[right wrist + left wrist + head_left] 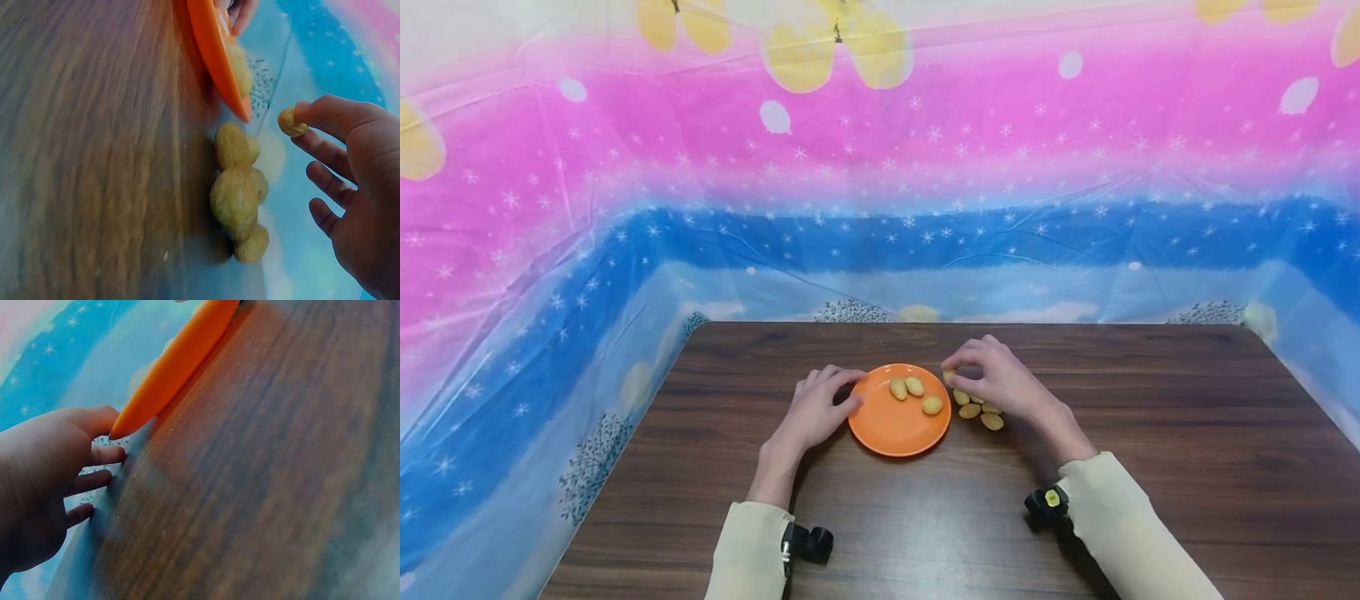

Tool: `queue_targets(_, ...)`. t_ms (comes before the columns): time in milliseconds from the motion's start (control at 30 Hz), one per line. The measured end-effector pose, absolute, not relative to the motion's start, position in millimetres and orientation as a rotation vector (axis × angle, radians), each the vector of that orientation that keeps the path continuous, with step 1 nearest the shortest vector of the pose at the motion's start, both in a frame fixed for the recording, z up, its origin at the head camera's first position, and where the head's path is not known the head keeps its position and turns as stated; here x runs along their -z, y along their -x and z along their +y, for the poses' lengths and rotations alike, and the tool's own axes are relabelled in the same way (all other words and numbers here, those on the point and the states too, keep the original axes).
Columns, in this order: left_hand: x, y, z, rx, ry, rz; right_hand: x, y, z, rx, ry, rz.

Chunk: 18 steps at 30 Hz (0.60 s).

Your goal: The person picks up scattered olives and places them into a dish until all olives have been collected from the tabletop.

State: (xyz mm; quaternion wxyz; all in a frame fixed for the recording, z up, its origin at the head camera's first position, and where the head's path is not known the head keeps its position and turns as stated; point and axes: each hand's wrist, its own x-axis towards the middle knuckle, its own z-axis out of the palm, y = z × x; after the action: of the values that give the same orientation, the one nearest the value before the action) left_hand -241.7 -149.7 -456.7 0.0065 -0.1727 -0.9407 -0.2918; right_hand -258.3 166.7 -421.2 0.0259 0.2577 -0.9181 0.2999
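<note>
An orange plate [898, 435] lies on the table, with three small yellowish oval pieces, nut-like in look, on its far half; one is this oval piece [932, 406]. At the plate's left rim, my left hand [811, 410] touches the edge with thumb and index finger, the other fingers reaching down beside it. My right hand [1003, 379] is just past the right rim and pinches one nut-like piece [292, 122] between thumb and index finger, its other fingers loosely bent. Below that hand is a pile of the same pieces [235, 199], partly hidden by it in the head view.
The dark wood-grain table [722, 467] spreads out around the plate. A pink and blue patterned cloth [880, 167] hangs behind the table and along its sides. Each wrist bears a small black camera, such as the left camera [808, 544].
</note>
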Motion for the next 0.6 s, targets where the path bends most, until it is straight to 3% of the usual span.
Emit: queue_targets(600, 458, 242, -150, 0.921, 0.55, -2.934, 424, 253, 130, -0.95, -0.935, -2.831)
